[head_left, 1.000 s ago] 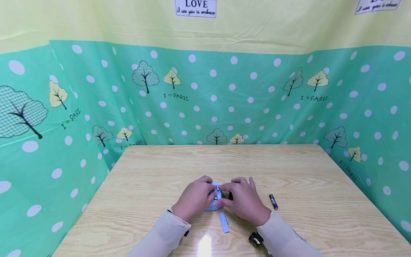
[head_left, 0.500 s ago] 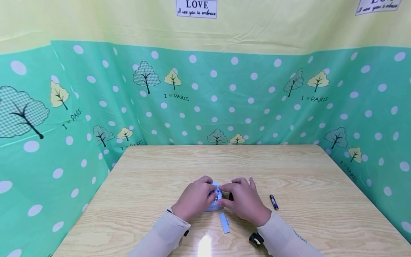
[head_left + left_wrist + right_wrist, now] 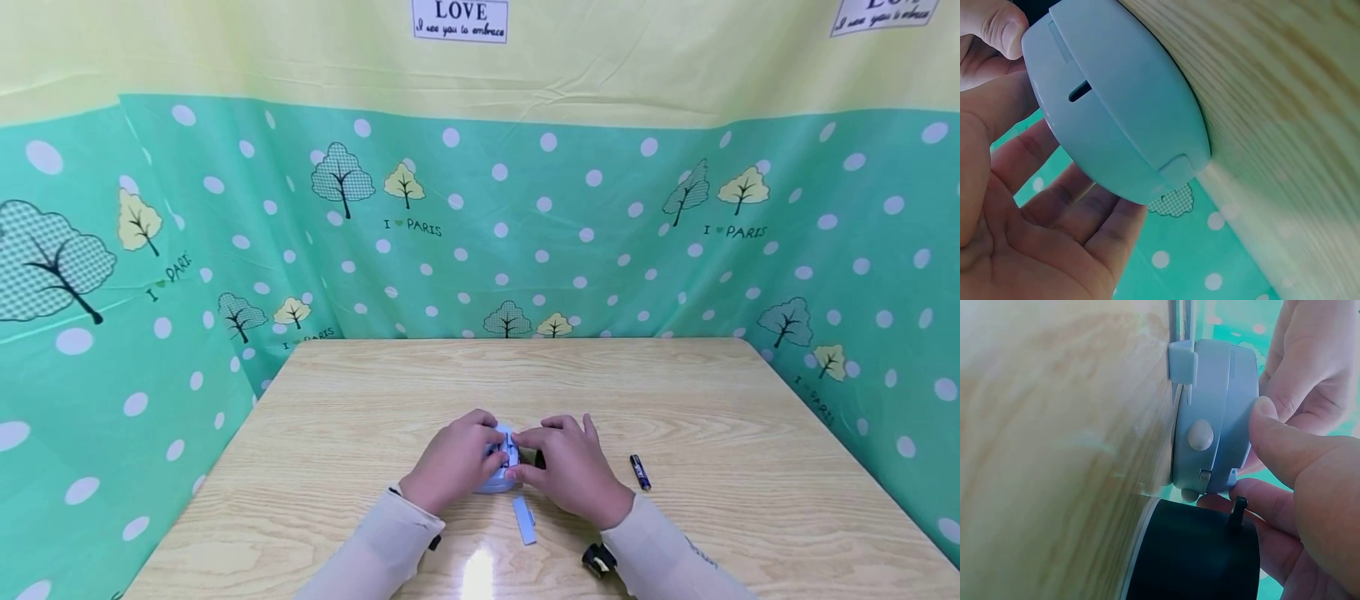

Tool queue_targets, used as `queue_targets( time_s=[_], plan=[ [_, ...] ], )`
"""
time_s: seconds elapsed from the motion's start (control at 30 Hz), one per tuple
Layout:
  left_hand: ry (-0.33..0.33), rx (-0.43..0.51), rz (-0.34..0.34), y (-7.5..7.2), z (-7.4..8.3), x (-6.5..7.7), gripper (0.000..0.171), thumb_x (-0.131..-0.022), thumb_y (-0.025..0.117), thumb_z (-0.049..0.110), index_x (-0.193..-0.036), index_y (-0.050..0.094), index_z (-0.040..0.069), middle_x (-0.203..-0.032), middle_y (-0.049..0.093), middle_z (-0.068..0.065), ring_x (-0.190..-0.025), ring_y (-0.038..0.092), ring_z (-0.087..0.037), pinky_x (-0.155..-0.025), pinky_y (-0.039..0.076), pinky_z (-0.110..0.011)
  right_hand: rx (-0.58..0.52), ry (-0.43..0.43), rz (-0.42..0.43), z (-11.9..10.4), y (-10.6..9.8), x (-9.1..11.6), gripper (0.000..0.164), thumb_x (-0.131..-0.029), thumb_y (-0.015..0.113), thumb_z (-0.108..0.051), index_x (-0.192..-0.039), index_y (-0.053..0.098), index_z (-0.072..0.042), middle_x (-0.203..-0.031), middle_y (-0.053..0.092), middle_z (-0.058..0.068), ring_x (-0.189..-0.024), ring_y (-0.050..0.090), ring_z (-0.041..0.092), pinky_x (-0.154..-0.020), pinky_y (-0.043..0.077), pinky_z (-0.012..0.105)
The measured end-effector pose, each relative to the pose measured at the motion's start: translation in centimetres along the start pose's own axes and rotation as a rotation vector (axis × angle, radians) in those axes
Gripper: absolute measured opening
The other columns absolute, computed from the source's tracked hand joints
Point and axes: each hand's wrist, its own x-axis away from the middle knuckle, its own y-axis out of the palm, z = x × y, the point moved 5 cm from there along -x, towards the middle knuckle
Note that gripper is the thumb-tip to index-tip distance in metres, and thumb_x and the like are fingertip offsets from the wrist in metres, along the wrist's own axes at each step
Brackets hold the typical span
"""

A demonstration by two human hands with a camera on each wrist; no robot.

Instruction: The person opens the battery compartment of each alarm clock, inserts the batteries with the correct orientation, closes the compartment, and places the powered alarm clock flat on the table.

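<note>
A light blue rounded plastic device (image 3: 491, 484) lies on the table between both hands, its slotted upper side partly hidden by fingers. My left hand (image 3: 455, 463) grips it from the left, fingers curled over its top. From the right, my right hand (image 3: 576, 472) pinches its edge, thumb on the near part and fingers farther back. The left wrist view shows the smooth side of the device (image 3: 1129, 94) with a small dark slot. In the right wrist view its other side has a round knob (image 3: 1200, 435). A narrow light blue cover (image 3: 524, 520) lies just in front.
A dark blue battery (image 3: 640, 472) lies to the right of the right hand. Close beside the device stands a black cylinder (image 3: 1197, 550) with a small tab, mostly hidden by the right hand in the head view. Patterned green cloth (image 3: 540, 250) hangs behind the wooden table (image 3: 360, 383).
</note>
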Motion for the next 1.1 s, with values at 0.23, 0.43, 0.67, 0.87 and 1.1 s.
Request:
queue_targets(
  time_s=[0.23, 0.43, 0.67, 0.87, 1.1],
  plan=[
    [0.014, 0.045, -0.008, -0.1, -0.3, 0.1, 0.033, -0.097, 0.072, 0.035, -0.12, 0.077, 0.012, -0.132, 0.066, -0.004, -0.115, 0.069, -0.02, -0.099, 0.057, -0.037, -0.009, 0.01, -0.003, 0.1, 0.0, 0.1, 0.05, -0.082, 0.081, -0.054, -0.125, 0.076, -0.028, -0.12, 0.076, -0.012, -0.131, 0.056, 0.035, -0.108, 0.017, 0.085],
    [0.05, 0.06, -0.038, -0.3, -0.7, 0.1, 0.045, -0.093, 0.073, 0.039, -0.127, 0.071, 0.01, -0.132, 0.065, 0.0, -0.112, 0.066, -0.014, -0.097, 0.056, -0.034, -0.007, 0.017, -0.01, 0.2, 0.2, 0.0, 0.05, -0.082, 0.082, -0.054, -0.125, 0.076, -0.029, -0.117, 0.076, -0.013, -0.131, 0.056, 0.033, -0.109, 0.017, 0.084],
    [0.063, 0.066, -0.094, -0.7, -1.2, 0.2, 0.059, -0.09, 0.075, 0.04, -0.139, 0.063, 0.009, -0.138, 0.062, -0.001, -0.113, 0.062, -0.013, -0.098, 0.055, -0.033, 0.007, 0.018, -0.018, 0.2, 0.3, -0.1, 0.049, -0.082, 0.082, -0.053, -0.125, 0.076, -0.03, -0.117, 0.076, -0.014, -0.131, 0.056, 0.033, -0.11, 0.017, 0.084],
    [0.024, 0.079, -0.132, -1.0, -1.8, 0.2, 0.082, -0.079, 0.083, 0.045, -0.145, 0.056, 0.006, -0.142, 0.058, -0.004, -0.11, 0.06, -0.013, -0.093, 0.055, -0.032, 0.006, 0.014, -0.011, 0.2, 0.3, -0.2, 0.049, -0.081, 0.083, -0.053, -0.124, 0.077, -0.03, -0.117, 0.076, -0.014, -0.131, 0.056, 0.033, -0.109, 0.018, 0.084],
    [-0.031, 0.084, -0.157, -0.6, -1.9, 0.4, 0.101, -0.068, 0.093, 0.052, -0.147, 0.054, 0.001, -0.135, 0.06, -0.007, -0.097, 0.058, -0.012, -0.085, 0.054, -0.028, 0.007, 0.026, -0.016, 0.3, 0.4, -0.3, 0.049, -0.081, 0.083, -0.054, -0.123, 0.077, -0.03, -0.118, 0.076, -0.015, -0.132, 0.056, 0.033, -0.11, 0.017, 0.084]
  ],
)
